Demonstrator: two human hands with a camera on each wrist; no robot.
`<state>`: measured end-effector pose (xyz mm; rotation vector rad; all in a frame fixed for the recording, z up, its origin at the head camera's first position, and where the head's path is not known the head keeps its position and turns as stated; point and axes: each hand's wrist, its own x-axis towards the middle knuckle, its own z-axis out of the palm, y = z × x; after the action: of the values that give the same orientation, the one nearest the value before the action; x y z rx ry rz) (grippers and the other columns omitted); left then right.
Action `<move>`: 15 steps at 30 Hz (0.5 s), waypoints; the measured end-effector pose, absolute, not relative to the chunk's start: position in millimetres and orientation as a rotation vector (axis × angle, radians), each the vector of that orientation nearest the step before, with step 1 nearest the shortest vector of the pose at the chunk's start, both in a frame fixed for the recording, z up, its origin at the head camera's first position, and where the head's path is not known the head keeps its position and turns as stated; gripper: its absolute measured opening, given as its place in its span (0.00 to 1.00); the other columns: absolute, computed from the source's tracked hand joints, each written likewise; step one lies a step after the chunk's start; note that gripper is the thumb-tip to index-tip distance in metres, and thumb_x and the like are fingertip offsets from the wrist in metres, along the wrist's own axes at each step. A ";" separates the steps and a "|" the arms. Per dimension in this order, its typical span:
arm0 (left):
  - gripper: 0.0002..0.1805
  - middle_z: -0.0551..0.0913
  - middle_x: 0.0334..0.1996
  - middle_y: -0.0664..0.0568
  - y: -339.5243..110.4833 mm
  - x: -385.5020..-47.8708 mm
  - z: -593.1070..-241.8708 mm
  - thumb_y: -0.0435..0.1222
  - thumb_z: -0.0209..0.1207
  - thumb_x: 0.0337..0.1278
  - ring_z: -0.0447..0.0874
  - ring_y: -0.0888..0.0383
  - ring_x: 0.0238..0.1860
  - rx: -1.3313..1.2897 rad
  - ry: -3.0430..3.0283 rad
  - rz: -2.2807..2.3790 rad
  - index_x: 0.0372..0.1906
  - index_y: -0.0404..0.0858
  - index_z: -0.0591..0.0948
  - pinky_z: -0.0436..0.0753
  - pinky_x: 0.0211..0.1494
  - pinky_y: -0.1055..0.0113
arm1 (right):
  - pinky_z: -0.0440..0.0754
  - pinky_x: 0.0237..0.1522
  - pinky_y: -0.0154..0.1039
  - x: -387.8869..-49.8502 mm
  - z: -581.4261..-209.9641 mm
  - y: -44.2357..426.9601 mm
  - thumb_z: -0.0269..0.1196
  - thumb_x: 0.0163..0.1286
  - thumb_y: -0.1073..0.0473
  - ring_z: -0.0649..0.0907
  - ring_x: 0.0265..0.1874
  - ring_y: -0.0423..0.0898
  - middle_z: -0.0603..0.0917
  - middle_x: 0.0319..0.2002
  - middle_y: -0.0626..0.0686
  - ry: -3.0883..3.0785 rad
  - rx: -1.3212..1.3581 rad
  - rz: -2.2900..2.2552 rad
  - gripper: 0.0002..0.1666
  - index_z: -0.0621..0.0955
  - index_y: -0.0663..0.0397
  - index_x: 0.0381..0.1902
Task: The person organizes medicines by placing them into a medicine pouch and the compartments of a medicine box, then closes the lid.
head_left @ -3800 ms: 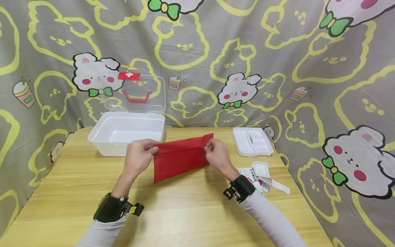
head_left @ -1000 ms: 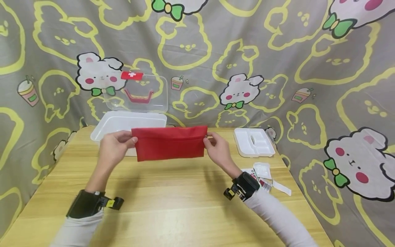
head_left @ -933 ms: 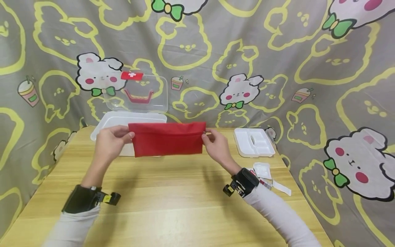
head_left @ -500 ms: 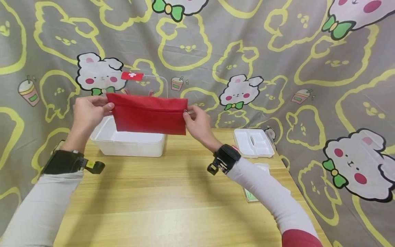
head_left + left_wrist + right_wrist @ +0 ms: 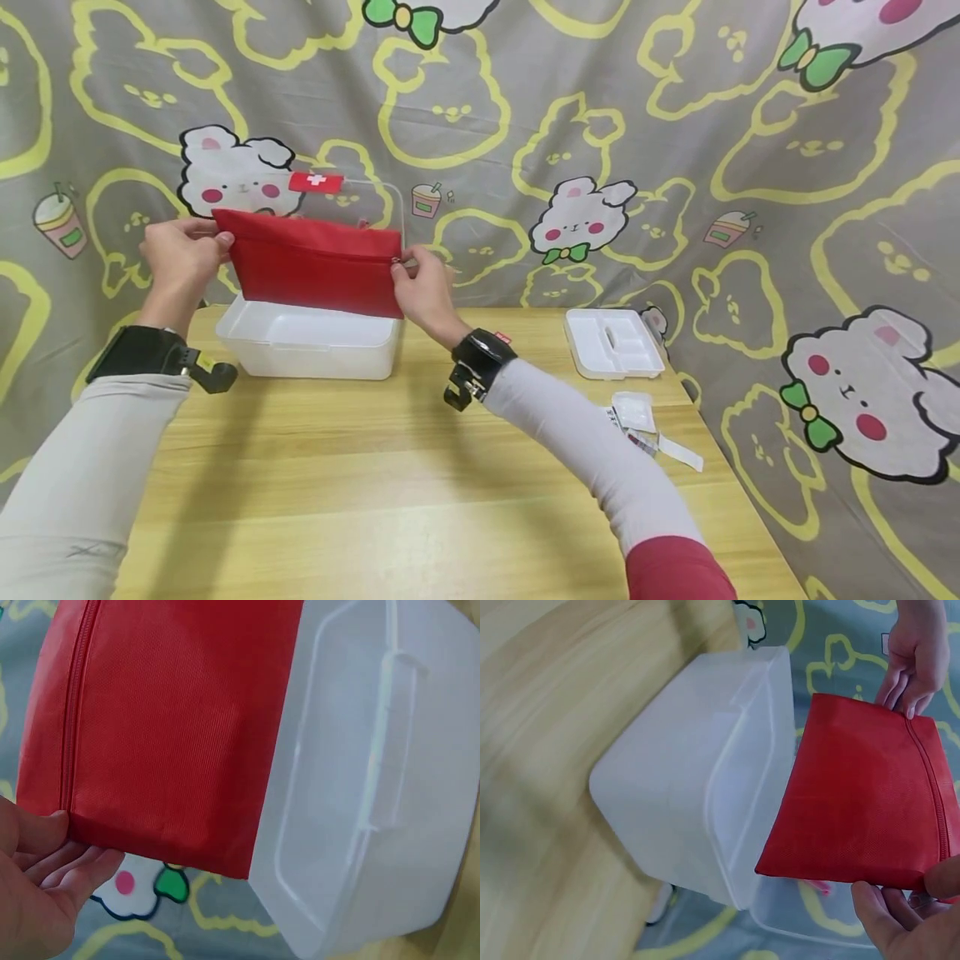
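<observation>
Between both hands hangs a red zippered pouch (image 5: 315,267), held up over the back of a white plastic box (image 5: 315,354). My left hand (image 5: 180,260) pinches the pouch's left end by the zipper, thumb in front. At the other end my right hand (image 5: 426,287) pinches the edge near the zipper pull. In the left wrist view the zipper line runs along the pouch (image 5: 165,735) and looks closed. The right wrist view shows the pouch (image 5: 862,795) beside the open mouth of the box (image 5: 682,772). The pouch hides most of the box's clear lid.
A red label with a white cross (image 5: 317,182) tops the raised lid. To the right on the wooden table (image 5: 420,517) lies a white divided tray (image 5: 615,343). Small packets (image 5: 633,412) and a white strip (image 5: 681,452) lie near the right edge. A patterned curtain (image 5: 480,100) hangs behind.
Both hands have carried the pouch left and upward, from in front of the box to above it. Earlier the right hand was at the zipper pull nearer the table's middle.
</observation>
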<state>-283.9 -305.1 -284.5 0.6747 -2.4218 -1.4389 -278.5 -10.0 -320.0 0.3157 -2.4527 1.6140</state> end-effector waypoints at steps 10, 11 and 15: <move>0.29 0.79 0.60 0.45 -321.6 -291.8 -317.7 0.45 0.57 0.70 0.82 0.71 0.35 0.749 -2.428 -1.415 0.71 0.40 0.73 0.80 0.65 0.61 | 0.79 0.29 0.30 -284.4 -345.2 -34.3 0.60 0.74 0.60 0.88 0.34 0.44 0.90 0.34 0.53 -2.487 0.167 1.522 0.08 0.84 0.53 0.46; 0.29 0.79 0.59 0.45 -323.5 -291.5 -319.6 0.45 0.56 0.71 0.82 0.72 0.34 0.758 -2.425 -1.421 0.72 0.40 0.73 0.80 0.65 0.61 | 0.78 0.30 0.30 -284.1 -345.3 -36.3 0.60 0.74 0.60 0.89 0.35 0.44 0.90 0.35 0.53 -2.490 0.171 1.517 0.08 0.84 0.53 0.46; 0.28 0.79 0.54 0.50 -330.8 -289.0 -323.2 0.46 0.55 0.71 0.82 0.71 0.34 0.793 -2.421 -1.417 0.72 0.40 0.73 0.82 0.62 0.66 | 0.78 0.31 0.29 -282.4 -344.0 -43.8 0.59 0.74 0.59 0.89 0.36 0.45 0.91 0.36 0.53 -2.502 0.219 1.506 0.08 0.84 0.54 0.45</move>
<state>-289.0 -330.8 -323.2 0.7926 -2.4209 -1.4169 -282.4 -43.8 -344.0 0.2190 -2.5021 1.5062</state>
